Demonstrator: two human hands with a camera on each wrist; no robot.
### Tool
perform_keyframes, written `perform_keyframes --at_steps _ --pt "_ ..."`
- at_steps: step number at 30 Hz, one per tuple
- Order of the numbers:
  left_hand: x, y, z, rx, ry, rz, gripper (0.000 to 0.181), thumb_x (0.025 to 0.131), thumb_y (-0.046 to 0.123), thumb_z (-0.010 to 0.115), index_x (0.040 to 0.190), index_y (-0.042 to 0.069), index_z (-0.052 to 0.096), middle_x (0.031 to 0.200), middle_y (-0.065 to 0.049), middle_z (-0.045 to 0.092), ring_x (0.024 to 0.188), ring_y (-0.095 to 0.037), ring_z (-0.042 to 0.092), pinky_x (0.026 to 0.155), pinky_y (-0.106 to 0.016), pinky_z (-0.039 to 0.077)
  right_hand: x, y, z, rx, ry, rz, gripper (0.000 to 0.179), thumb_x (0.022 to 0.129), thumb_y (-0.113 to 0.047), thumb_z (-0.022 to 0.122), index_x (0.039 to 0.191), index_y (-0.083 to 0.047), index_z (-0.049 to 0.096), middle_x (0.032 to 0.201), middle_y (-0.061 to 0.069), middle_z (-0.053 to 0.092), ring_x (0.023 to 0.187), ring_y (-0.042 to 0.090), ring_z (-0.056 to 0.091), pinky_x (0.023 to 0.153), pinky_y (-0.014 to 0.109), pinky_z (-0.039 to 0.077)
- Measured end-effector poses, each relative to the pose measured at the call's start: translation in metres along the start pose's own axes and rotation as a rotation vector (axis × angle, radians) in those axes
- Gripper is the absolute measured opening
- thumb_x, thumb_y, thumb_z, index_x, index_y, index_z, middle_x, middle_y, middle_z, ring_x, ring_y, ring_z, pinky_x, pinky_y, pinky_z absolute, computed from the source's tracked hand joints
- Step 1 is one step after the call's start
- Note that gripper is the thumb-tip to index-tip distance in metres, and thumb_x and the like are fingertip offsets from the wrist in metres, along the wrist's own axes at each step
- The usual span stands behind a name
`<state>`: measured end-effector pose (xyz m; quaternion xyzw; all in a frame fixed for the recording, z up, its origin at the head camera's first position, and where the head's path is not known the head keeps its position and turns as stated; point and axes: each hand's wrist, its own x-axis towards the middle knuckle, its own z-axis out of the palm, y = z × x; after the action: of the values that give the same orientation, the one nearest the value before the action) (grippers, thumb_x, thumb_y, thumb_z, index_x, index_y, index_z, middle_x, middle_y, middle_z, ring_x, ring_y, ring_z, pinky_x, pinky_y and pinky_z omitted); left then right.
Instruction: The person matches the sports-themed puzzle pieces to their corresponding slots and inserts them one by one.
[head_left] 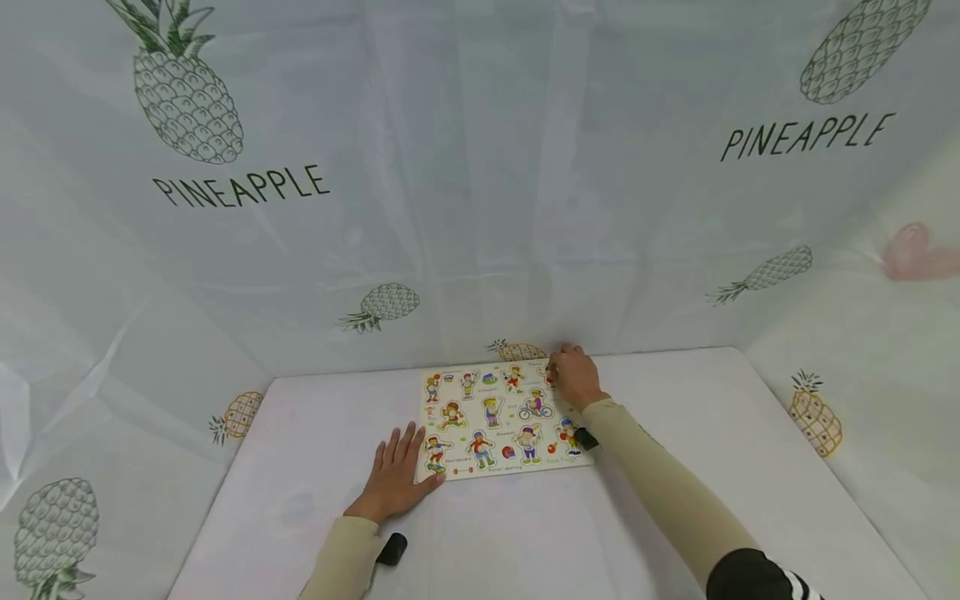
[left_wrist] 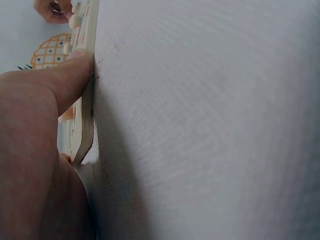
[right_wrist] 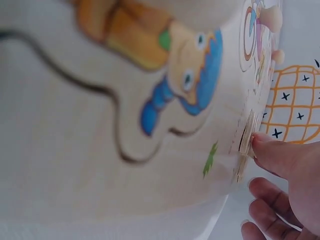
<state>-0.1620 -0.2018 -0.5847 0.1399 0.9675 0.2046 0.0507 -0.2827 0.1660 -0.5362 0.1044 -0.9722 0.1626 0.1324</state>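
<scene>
A wooden puzzle board (head_left: 465,417) printed with children at sports lies flat on the white table. Its figure pieces carry small round pegs, and one child with a blue braid (right_wrist: 192,75) looms large in the right wrist view. My left hand (head_left: 395,475) rests with fingers spread at the board's left side, its thumb (left_wrist: 75,75) pressing the near edge. At the far right corner my right hand (head_left: 576,379) pinches a wooden puzzle piece (right_wrist: 246,135), whose edge stands proud of the board surface. That piece's picture is mostly hidden by the fingers.
The white table (head_left: 300,467) ends at a hanging cloth (head_left: 465,208) printed with pineapples, close behind the board's far edge. More cloth closes off the left and right sides. A black wrist device (head_left: 587,439) overlaps the board's right side in the head view.
</scene>
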Motion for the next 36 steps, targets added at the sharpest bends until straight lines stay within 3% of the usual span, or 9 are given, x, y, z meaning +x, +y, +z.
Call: perform_keyframes --at_steps 8,15,23,36 --pt "-0.003 0.005 -0.002 -0.027 -0.007 0.005 0.094 0.095 0.054 0.069 0.164 0.0 0.033 0.173 -0.023 0.023 0.159 -0.051 0.016 0.126 -0.068 0.012 -0.002 0.0 0.0 0.018 -0.017 0.016 0.007 0.092 -0.007 0.083 0.091 -0.003 0.077 0.095 0.014 0.066 0.09 0.033 0.061 0.077 0.048 0.058" --pt "-0.001 0.006 0.0 0.005 -0.014 -0.003 0.095 0.096 0.056 0.068 0.165 0.002 0.031 0.174 -0.021 0.023 0.16 -0.049 0.015 0.127 -0.067 0.012 -0.011 0.004 -0.006 0.032 -0.016 0.013 0.012 0.093 -0.009 0.082 0.1 0.0 0.078 0.098 0.016 0.067 0.092 0.035 0.062 0.08 0.05 0.058" --pt "-0.003 0.007 0.001 -0.004 -0.005 -0.006 0.094 0.097 0.055 0.07 0.164 0.001 0.032 0.173 -0.021 0.024 0.159 -0.049 0.017 0.127 -0.068 0.013 -0.026 0.021 -0.022 0.029 -0.006 0.077 0.021 0.092 -0.01 0.083 0.109 0.001 0.076 0.107 0.019 0.069 0.099 0.038 0.063 0.084 0.052 0.057" --pt "-0.004 0.008 -0.006 -0.005 -0.019 -0.029 0.094 0.097 0.055 0.07 0.164 0.001 0.033 0.174 -0.021 0.024 0.16 -0.049 0.016 0.127 -0.067 0.012 -0.056 0.051 -0.053 0.022 0.08 0.095 0.02 0.088 -0.005 0.086 0.104 0.002 0.077 0.104 0.022 0.069 0.096 0.042 0.064 0.079 0.055 0.057"
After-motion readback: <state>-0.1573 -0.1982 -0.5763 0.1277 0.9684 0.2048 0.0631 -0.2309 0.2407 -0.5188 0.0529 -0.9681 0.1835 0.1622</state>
